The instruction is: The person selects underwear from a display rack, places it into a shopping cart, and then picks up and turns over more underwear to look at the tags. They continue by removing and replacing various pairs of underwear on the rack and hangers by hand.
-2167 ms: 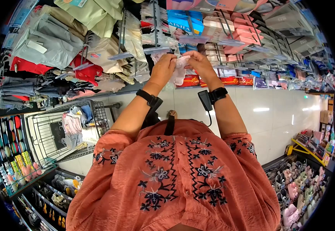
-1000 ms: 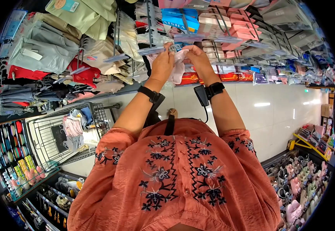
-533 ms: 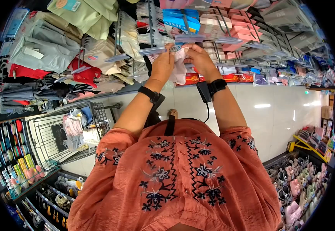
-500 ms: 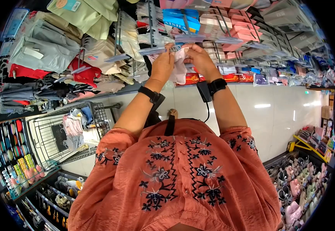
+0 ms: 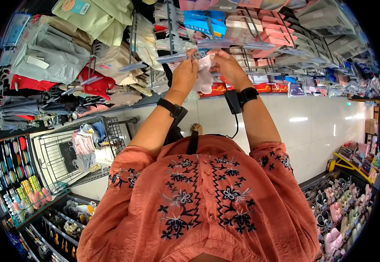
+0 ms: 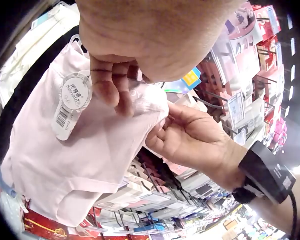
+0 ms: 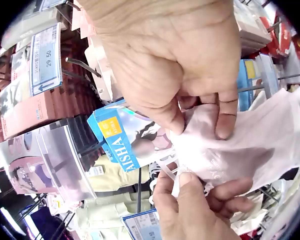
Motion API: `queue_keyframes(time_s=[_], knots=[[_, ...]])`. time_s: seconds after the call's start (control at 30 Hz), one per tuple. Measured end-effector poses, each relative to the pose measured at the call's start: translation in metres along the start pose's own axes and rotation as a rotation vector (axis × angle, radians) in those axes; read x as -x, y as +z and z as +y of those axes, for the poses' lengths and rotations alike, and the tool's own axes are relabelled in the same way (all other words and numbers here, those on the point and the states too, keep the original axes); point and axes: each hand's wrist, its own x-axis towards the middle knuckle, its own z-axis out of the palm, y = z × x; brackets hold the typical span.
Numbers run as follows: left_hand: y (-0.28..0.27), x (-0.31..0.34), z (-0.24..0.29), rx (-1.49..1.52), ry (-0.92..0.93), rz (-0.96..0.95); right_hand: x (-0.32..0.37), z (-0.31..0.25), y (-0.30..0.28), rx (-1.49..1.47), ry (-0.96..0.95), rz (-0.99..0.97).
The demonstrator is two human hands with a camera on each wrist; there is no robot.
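A pale pink pair of short underpants (image 6: 90,150), with a round-topped paper tag (image 6: 75,97) and a clear hanger (image 7: 167,172), hangs between my two hands in front of the rack. My left hand (image 5: 184,76) grips the hanger side of the waistband; in the right wrist view its thumb and fingers (image 7: 187,187) close at the hanger. My right hand (image 5: 230,70) pinches the other end of the waistband, thumb against fingers, so the cloth spreads between the hands. The leg openings hang downward in the left wrist view.
Blue AISHA boxes (image 5: 205,24) and pink boxes (image 5: 275,28) hang on hooks ahead. Folded trousers (image 5: 52,52) hang at left. A wire shopping cart (image 5: 63,150) with clothes stands on my left, and slippers (image 5: 334,214) line a low rack at right.
Over about two seconds the rack slides slightly left in the head view. The pink cloth hangs more spread out between the hands, which both keep hold of it.
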Motion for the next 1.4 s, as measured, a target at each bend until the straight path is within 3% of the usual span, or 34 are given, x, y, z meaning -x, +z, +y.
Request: queue_keyframes(time_s=[0.3, 1.0, 1.2, 1.3, 1.4], knots=[[0.006, 0.0, -0.009, 0.006, 0.066, 0.047, -0.005, -0.001, 0.002, -0.026, 0.036, -0.001], [-0.004, -0.004, 0.003, 0.033, -0.043, -0.079, -0.01, -0.003, 0.012, -0.078, 0.036, 0.007], [-0.005, -0.005, -0.002, -0.16, 0.06, -0.034, -0.023, 0.003, 0.01, -0.211, 0.017, -0.011], [-0.01, -0.006, 0.005, -0.203, -0.03, -0.1, -0.022, -0.003, 0.013, -0.282, 0.006, -0.058], [-0.011, -0.007, 0.003, -0.262, 0.0, -0.092, -0.02, -0.005, 0.012, -0.232, -0.017, -0.06]])
